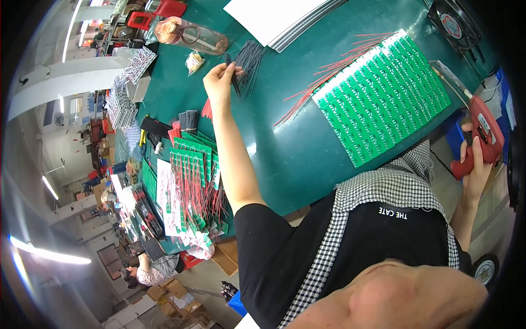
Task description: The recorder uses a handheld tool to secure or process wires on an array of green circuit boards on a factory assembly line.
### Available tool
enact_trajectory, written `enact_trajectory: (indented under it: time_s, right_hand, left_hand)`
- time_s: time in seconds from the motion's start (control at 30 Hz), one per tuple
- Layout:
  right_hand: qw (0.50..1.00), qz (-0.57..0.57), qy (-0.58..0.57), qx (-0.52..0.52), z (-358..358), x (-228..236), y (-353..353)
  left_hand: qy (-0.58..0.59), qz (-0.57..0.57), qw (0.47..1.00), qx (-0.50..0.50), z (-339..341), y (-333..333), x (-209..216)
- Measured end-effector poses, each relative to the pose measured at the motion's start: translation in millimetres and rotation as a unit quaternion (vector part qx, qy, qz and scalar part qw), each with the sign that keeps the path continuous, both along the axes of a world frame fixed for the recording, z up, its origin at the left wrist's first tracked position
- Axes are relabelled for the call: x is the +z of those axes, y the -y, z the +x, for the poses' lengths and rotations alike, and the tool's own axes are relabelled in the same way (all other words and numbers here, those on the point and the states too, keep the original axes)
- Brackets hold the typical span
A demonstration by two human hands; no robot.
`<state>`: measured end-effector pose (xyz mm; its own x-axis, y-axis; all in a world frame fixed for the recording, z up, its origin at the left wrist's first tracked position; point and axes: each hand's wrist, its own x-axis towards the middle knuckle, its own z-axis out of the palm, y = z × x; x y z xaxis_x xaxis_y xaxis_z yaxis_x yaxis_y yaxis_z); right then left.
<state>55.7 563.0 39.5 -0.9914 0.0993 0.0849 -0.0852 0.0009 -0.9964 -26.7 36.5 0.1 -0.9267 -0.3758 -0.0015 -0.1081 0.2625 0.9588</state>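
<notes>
My left hand is over the far left of the table with its fingertips pinched together at a dark, slender thing, which looks like part of the black wires. The loose pile of black wires lies right beside those fingers. At the right, my right hand is wrapped round the handle of a red soldering gun, its thin tip pointing up and away. Between the hands lies a green circuit board panel with rows of small boards. Red wires stick out along its far left edge.
The green table bears white sheets at the back, a clear bottle and a small plastic bag. Left of my arm stand wired green boards. A black fan is at the far right. Another person sits farther off.
</notes>
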Motion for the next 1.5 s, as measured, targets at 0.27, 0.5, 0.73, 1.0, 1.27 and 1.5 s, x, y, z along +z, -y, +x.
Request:
enact_trajectory:
  time_s: [0.27, 0.5, 0.73, 1.0, 1.27, 1.5]
  right_hand:
    - [1.0, -0.019, 0.01, 0.001, 0.3, -0.4, 4.5]
    - [0.994, 0.094, -0.032, 0.05, 6.9, -5.5, 4.4]
    - [0.953, 0.14, -0.19, 0.192, -14.7, -1.4, 54.1]
    - [0.913, 0.215, -0.252, 0.236, -14.7, 0.6, 51.2]
    - [0.867, 0.326, -0.266, 0.267, -13.0, 42.9, 73.8]
    - [0.95, 0.156, 0.069, 0.261, -9.9, 48.1, 89.4]
  left_hand:
    - [-0.218, 0.019, 0.969, 0.111, 56.4, -59.5, -34.6]
    - [0.068, 0.133, 0.955, -0.257, 63.8, -155.9, 52.7]
    - [0.277, 0.372, 0.745, -0.48, 79.7, -229.0, 40.4]
    - [0.256, 0.387, 0.731, -0.5, 79.9, -233.9, 32.4]
    - [0.221, 0.402, 0.771, -0.441, 74.8, -220.4, 42.8]
    - [-0.052, -0.223, 0.924, -0.306, 85.7, -155.1, 6.7]
